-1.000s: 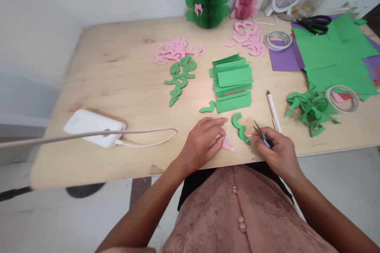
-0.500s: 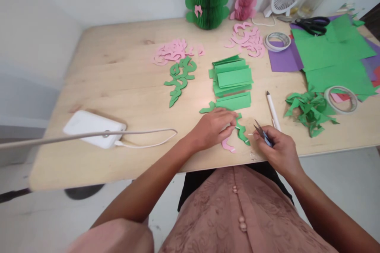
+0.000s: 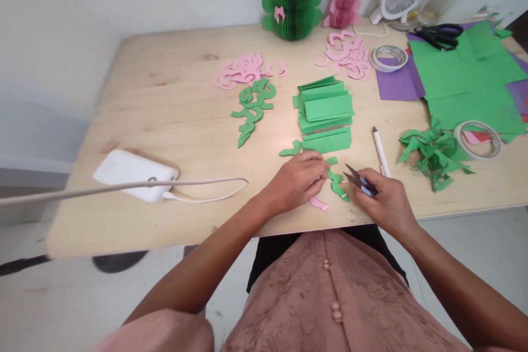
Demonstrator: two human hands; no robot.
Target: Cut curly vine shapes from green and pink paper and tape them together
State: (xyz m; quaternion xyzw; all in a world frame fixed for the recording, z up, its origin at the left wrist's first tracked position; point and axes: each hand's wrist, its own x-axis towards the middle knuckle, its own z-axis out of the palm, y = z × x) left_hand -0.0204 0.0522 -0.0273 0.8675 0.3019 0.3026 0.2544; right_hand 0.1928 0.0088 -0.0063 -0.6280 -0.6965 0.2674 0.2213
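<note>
My left hand (image 3: 297, 182) is closed with its fingertips on a wavy green paper cutout (image 3: 336, 182). Small white strips show on the cutout's edge and lower end. My right hand (image 3: 385, 198) wraps round a small pair of scissors (image 3: 359, 181), whose blades are parted and point up and left. Its fingertips are close to the cutout's right side, at a thin white strip; whether they pinch it I cannot tell. Below my left fingers lies a curved pink paper piece (image 3: 319, 205) with a white strip at its end.
Folded green paper (image 3: 328, 107) lies ahead, near green cutouts (image 3: 253, 104) and pink cutouts (image 3: 243, 70). On the right are a white pen (image 3: 381, 151), green scraps (image 3: 433, 151), tape rolls (image 3: 478, 140) and black scissors (image 3: 439, 36). A white power bank (image 3: 132, 173) sits left; honeycomb paper figures (image 3: 292, 5) stand behind.
My right hand has come a little left, closer to the green cutout, and the scissor blades have spread wider. My left hand stays at the cutout. The whole view has shifted slightly.
</note>
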